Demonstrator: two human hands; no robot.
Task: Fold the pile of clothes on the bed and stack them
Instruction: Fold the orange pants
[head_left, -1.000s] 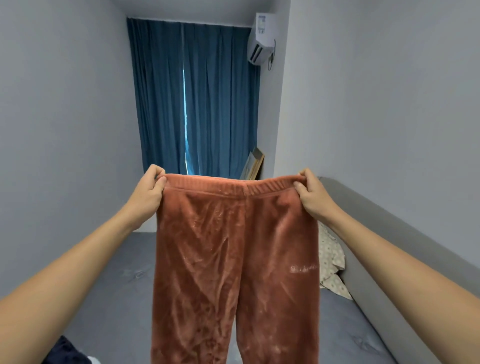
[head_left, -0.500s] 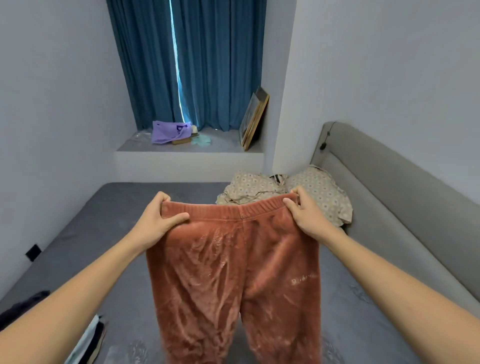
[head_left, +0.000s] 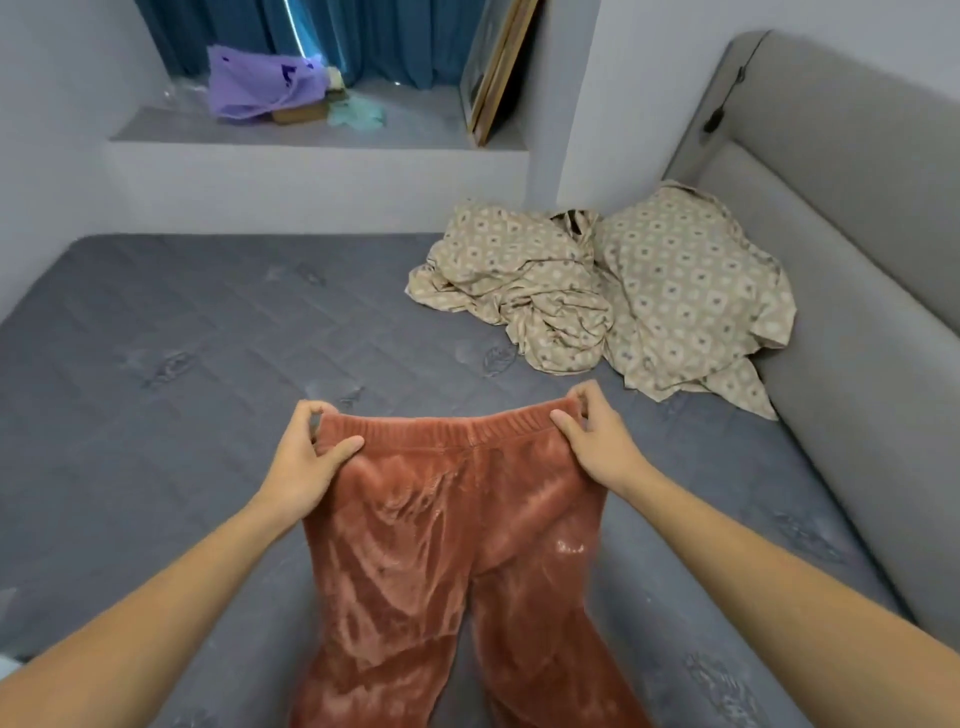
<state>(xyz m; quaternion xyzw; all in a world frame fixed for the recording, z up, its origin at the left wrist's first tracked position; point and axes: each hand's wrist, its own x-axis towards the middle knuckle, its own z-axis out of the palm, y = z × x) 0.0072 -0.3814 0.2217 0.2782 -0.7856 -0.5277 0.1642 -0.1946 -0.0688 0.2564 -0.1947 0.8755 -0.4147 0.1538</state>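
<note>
- The rust-coloured fleece trousers (head_left: 457, 561) occupy the lower centre of the frame, above the grey mattress (head_left: 182, 338).
- The left hand (head_left: 306, 462) pinches the left end of the waistband; the right hand (head_left: 592, 441) pinches the right end. The hands are spread apart, the waistband taut between them.
- Long axis: from the waistband at mid-frame, the legs run down to the bottom edge, toward the person.
- Both hands are equally near; judged next step is laying the trousers flat.
- The patterned beige clothes (head_left: 613, 291) lie crumpled at the right, against the headboard (head_left: 857, 208).
</note>
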